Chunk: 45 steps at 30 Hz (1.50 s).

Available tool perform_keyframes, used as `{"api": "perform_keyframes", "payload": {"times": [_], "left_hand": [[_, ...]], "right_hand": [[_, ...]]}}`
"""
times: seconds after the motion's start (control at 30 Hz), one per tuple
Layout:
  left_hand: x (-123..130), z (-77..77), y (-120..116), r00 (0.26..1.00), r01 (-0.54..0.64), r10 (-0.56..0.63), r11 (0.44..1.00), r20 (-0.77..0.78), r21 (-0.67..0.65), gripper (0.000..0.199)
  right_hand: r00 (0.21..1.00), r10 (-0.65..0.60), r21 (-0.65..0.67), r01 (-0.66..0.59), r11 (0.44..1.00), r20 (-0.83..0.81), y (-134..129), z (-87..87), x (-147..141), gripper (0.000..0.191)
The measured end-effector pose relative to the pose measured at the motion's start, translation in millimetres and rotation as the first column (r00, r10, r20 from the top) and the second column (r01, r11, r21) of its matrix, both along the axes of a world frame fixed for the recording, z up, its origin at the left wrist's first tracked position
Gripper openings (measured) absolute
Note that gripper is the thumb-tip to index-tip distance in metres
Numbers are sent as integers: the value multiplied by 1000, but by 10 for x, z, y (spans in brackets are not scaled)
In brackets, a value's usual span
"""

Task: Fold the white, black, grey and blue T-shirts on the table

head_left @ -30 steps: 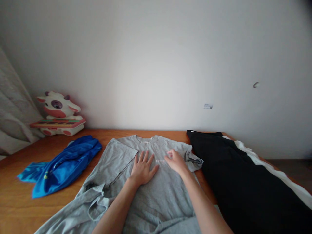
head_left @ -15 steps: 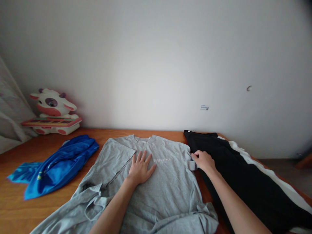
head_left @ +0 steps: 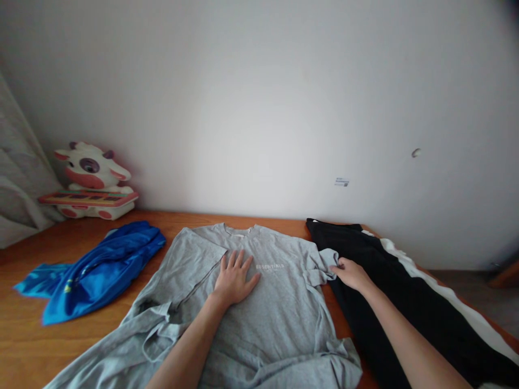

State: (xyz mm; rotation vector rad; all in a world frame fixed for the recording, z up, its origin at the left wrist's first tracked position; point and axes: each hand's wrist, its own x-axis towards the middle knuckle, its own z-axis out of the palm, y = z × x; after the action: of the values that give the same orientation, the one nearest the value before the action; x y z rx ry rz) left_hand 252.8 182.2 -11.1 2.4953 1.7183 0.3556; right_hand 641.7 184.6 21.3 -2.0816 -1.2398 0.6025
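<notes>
The grey cloth T-shirt (head_left: pixel 275 308), wrinkled in its lower part, lies on the smooth brown wooden table (head_left: pixel 24 346). The left hand (head_left: pixel 236 278) rests flat on it, fingers apart; the right hand (head_left: pixel 352 274) has its fingers pinched on the crumpled sleeve (head_left: pixel 326 259).

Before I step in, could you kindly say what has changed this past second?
The right hand has moved rightward from over the shirt to its right-side sleeve, whose edge it now holds. The left hand stays flat on the shirt; the blue cloth and toy stay put.
</notes>
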Motion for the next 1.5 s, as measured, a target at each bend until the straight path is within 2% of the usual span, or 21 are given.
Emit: {"api": "perform_keyframes", "payload": {"times": [0.1, 0.23, 0.37, 0.47, 0.53, 0.57, 0.63, 0.67, 0.7, 0.73, 0.77, 0.8, 0.83, 0.9, 1.0, 1.1, 1.17, 1.27, 1.37, 1.43, 1.5], "left_hand": [[0, -2, 1, 1000, -2, 2, 1000, 7, 1, 68], [1, -11, 12, 999, -8, 7, 1000, 42, 18, 64], [-17, -20, 42, 988, 5, -16, 998, 153, 68, 50], [-15, -10, 71, 933, 64, -98, 992, 346, 108, 41], [12, 10, 87, 814, 127, -159, 987, 558, 96, 39], [33, 23, 93, 712, 162, -156, 985, 685, 56, 39], [82, 55, 99, 420, 263, -15, 959, 907, -106, 49], [104, 72, 98, 264, 341, 127, 915, 956, -215, 55], [123, 90, 94, 137, 434, 286, 843, 948, -317, 60], [138, 106, 87, 56, 525, 433, 754, 900, -395, 64], [147, 120, 79, 22, 600, 543, 664, 839, -446, 66], [153, 130, 68, 14, 646, 613, 597, 790, -475, 67], [156, 137, 57, 17, 666, 648, 561, 762, -492, 68], [159, 139, 32, 0, 652, 651, 576, 759, -493, 72], [169, 127, 3, -42, 611, 623, 634, 781, -473, 77], [183, 119, 1, -47, 602, 596, 657, 801, -454, 57], [188, 118, 13, -77, 568, 552, 709, 830, -419, 46], [195, 104, 38, -121, 463, 457, 811, 881, -356, 41], [213, 72, 52, -60, 373, 416, 852, 907, -366, 46], [229, 54, 53, -5, 334, 411, 860, 912, -386, 46], [239, 49, 55, 11, 316, 422, 859, 907, -404, 40]], "right_hand": [[986, -87, 61, 97, 993, -141, 97, 82, -8, 15], [933, -177, 102, 218, 971, -315, 99, 167, -62, 32], [942, -92, 24, 105, 994, -323, -47, 102, -164, 28], [966, -75, 23, 83, 996, -247, -61, 105, -257, 21], [971, -98, 67, 114, 991, -216, -18, 201, -369, 26], [973, -89, 94, 111, 989, -212, 1, 279, -448, 31], [973, -3, 139, 36, 990, -229, -8, 476, -651, 38], [962, 96, 158, -56, 986, -257, -44, 581, -764, 41], [895, 329, 183, -285, 941, -300, -104, 679, -876, 48], [793, 520, 199, -481, 854, -317, -186, 761, -980, 54], [730, 619, 206, -585, 785, -288, -284, 818, -1069, 57], [720, 660, 196, -631, 751, -212, -392, 843, -1139, 59], [731, 676, 177, -655, 734, -98, -503, 831, -1188, 60], [726, 669, 115, -687, 718, 158, -712, 706, -1226, 59], [652, 617, 10, -691, 723, 440, -925, 363, -1174, 58], [578, 525, 2, -674, 739, 625, -1007, 41, -1071, 61], [545, 448, 17, -647, 762, 709, -1016, -99, -999, 59], [524, 373, 8, -587, 810, 766, -1016, -222, -901, 51], [531, 299, 46, -542, 839, 793, -1026, -286, -843, 54], [520, 262, 93, -560, 823, 813, -1032, -286, -838, 56], [490, 263, 110, -608, 786, 831, -1033, -245, -851, 50]]}}
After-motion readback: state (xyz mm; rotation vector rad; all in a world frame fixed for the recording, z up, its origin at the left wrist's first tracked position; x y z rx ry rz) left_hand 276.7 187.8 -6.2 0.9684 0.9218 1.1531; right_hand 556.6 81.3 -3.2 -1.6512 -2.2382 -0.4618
